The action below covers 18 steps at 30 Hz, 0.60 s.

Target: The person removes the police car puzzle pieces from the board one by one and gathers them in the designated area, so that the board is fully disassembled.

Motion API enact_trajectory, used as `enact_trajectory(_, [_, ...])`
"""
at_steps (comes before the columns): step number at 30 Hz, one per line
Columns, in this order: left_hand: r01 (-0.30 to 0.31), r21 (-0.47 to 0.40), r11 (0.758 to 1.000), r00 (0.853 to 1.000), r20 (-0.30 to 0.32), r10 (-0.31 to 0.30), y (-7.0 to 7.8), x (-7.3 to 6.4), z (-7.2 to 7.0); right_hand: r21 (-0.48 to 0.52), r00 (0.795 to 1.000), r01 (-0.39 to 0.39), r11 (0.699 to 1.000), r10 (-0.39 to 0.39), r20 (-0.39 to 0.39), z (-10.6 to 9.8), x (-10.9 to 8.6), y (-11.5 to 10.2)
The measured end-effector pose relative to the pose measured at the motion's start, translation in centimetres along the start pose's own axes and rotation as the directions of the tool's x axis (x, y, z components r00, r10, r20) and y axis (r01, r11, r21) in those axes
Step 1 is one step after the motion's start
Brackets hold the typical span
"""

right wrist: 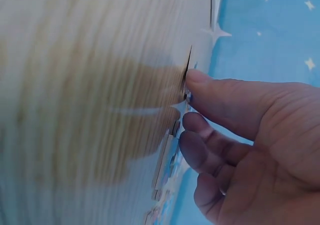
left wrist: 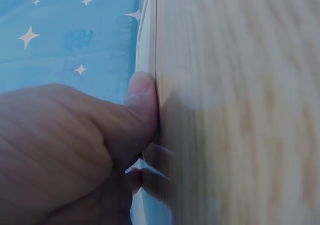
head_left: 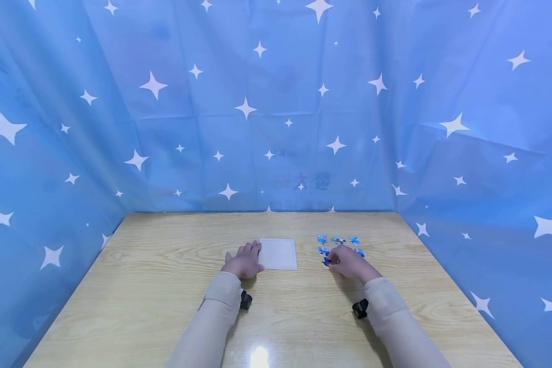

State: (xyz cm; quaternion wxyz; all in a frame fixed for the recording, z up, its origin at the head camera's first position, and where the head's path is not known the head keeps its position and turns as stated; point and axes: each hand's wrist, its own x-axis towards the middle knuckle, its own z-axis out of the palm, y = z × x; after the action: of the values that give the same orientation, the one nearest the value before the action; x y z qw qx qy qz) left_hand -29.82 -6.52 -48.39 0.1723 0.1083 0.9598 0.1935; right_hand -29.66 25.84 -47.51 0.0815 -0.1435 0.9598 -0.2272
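Note:
A flat white square board with a thin border [head_left: 278, 254] lies on the wooden table. My left hand [head_left: 243, 261] rests at its left side, fingers spread and thumb by the near left corner; the left wrist view shows the thumb [left wrist: 142, 102] against the board's edge. To the right, my right hand [head_left: 348, 262] pinches a blue jigsaw piece [head_left: 326, 261] between thumb and curled fingers. In the right wrist view this piece [right wrist: 188, 60] looks thin and tilted off the table. Around that hand lie several more blue jigsaw pieces [head_left: 322, 239], some partly hidden under it.
The light wooden table [head_left: 165, 306] reaches back to a blue curtain with white stars [head_left: 285, 102], which also hangs along both sides. Each wrist carries a small black camera, one on the left [head_left: 246, 300] and one on the right [head_left: 360, 308].

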Motion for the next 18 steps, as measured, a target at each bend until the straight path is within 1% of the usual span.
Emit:
enact_trajectory(2, [0.0,-0.008,1.0,1.0,-0.009,0.0,0.0,-0.2,0.0,0.002,1.0,0.014,1.0,-0.014,-0.002,0.1,0.0,0.1])
enact_trajectory(5, [-0.006,-0.031,0.999,1.0,-0.026,0.005,0.0,-0.4,-0.1,0.007,1.0,0.015,1.0,-0.014,-0.007,0.3,0.0,0.3])
enact_trajectory(9, [-0.014,-0.037,0.999,0.999,-0.037,0.012,-0.1,-0.5,0.0,0.028,1.0,-0.006,1.0,0.006,0.002,0.3,-0.2,0.5])
enact_trajectory(13, [-0.028,-0.027,0.999,0.998,-0.064,0.027,-0.3,-0.2,0.2,0.074,0.999,-0.018,0.997,0.02,-0.026,0.1,-0.3,0.8])
enact_trajectory(16, [-0.042,-0.034,0.999,0.996,-0.082,0.039,-0.6,0.2,0.3,0.086,0.998,0.006,0.996,0.0,-0.065,-0.4,-0.1,1.2])
enact_trajectory(18, [-0.054,-0.054,0.997,0.994,-0.095,0.048,-0.8,0.6,0.3,0.09,0.997,0.019,0.996,-0.012,-0.075,-0.7,0.0,1.5])
